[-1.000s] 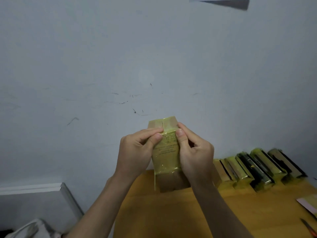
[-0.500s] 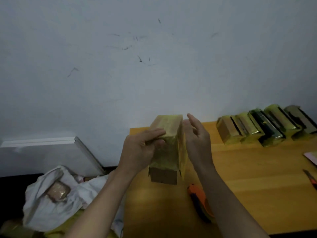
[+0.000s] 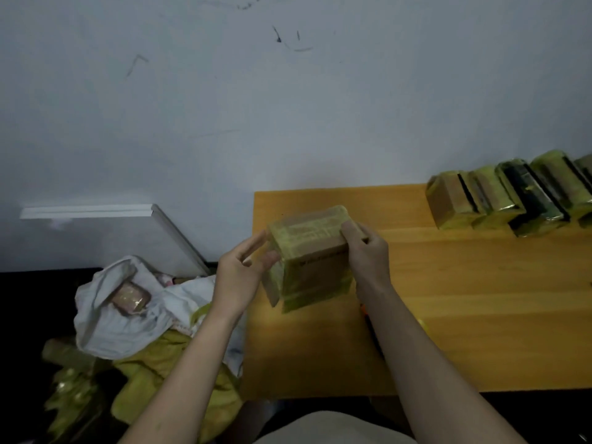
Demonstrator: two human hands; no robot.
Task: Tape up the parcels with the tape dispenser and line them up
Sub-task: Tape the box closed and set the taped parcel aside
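Observation:
I hold a brown cardboard parcel (image 3: 312, 254) wrapped in yellowish tape above the left end of the wooden table (image 3: 464, 315). My left hand (image 3: 238, 277) holds its left side with thumb and fingers. My right hand (image 3: 366, 251) grips its right upper edge. A row of several taped parcels (image 3: 509, 197) stands at the table's back right against the wall. The orange tape dispenser (image 3: 365, 312) lies on the table, almost wholly hidden under my right forearm.
Left of the table, on the floor, a white bag (image 3: 128, 302) holds another parcel (image 3: 129, 298), with yellow bags (image 3: 153, 373) beneath it. A white board (image 3: 105, 213) leans on the grey wall. The table's near edge runs just in front of my body.
The view has tilted down, and the parcel has come lower over the table. My right hand, open beside the parcel half a second ago, now grips its right edge. The parcel has turned.

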